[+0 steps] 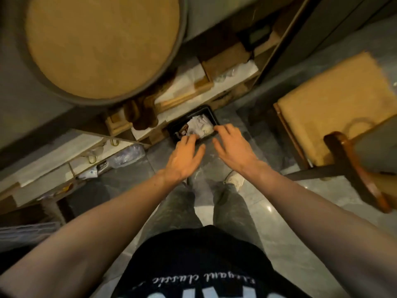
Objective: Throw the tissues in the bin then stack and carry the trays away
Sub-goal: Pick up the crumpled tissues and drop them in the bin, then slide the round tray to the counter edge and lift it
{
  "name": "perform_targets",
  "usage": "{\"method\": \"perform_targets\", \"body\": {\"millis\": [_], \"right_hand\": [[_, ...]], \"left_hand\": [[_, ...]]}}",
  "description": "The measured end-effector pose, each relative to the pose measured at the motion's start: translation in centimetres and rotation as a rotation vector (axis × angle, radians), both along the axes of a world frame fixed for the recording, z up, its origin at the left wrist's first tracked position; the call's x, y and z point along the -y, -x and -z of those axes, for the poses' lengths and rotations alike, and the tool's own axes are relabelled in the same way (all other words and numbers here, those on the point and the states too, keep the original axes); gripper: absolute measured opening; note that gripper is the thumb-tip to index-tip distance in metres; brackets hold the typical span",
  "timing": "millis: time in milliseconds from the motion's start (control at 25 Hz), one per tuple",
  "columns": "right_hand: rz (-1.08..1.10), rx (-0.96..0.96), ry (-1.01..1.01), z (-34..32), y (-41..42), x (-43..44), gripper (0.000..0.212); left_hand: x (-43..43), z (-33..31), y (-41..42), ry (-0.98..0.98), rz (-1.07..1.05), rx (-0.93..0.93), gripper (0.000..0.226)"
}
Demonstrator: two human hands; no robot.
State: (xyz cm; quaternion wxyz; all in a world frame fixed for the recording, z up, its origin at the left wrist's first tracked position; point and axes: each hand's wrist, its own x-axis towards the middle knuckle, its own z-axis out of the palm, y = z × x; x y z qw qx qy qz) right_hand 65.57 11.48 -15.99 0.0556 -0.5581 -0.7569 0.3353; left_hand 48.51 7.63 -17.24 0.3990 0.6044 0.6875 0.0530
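Biggest thing in view is the round bench [103, 46] filling the far left, with a cushioned chair [335, 104] off to the right and low shelving [193, 87] running along the far side of the floor. Down on the floor, tucked against that shelving and between the two, sits the black bin [211, 114] with a white heap of tissues [200, 125] already in it (there's something brownish in there too, too blurry for me to call).

Both hands are reaching down over its near edge. Left hand [185, 160] has its fingers spread and loose, tips right at the near-left rim; right hand [233, 147] is the same, fingertips at the near-right rim by the tissues. Neither looks clenched on anything, so I'd call both released, though the fingertips are small and soft here.

My read: this is the drop-off step, pretty much done. To do it well I'd make sure nothing is hanging over the rim, press the pile down lightly, then lift straight up so no tissue drags out. No trays in view yet.
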Motion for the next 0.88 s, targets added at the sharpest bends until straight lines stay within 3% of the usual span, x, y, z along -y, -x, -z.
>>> {"method": "perform_targets", "body": {"millis": [360,880], "right_hand": [[-0.113,-0.005,-0.319,-13.7,2.1,-1.1,0.043],[0.005,0.032,-0.48,-20.4,13.1,-9.1,0.061]], "left_hand": [[0.2,-14.2,3.1,-0.47,0.065,-0.058,0.047],[-6.3,-21.2,16.7,-0.632,-0.03,-0.287,0.057]]}}
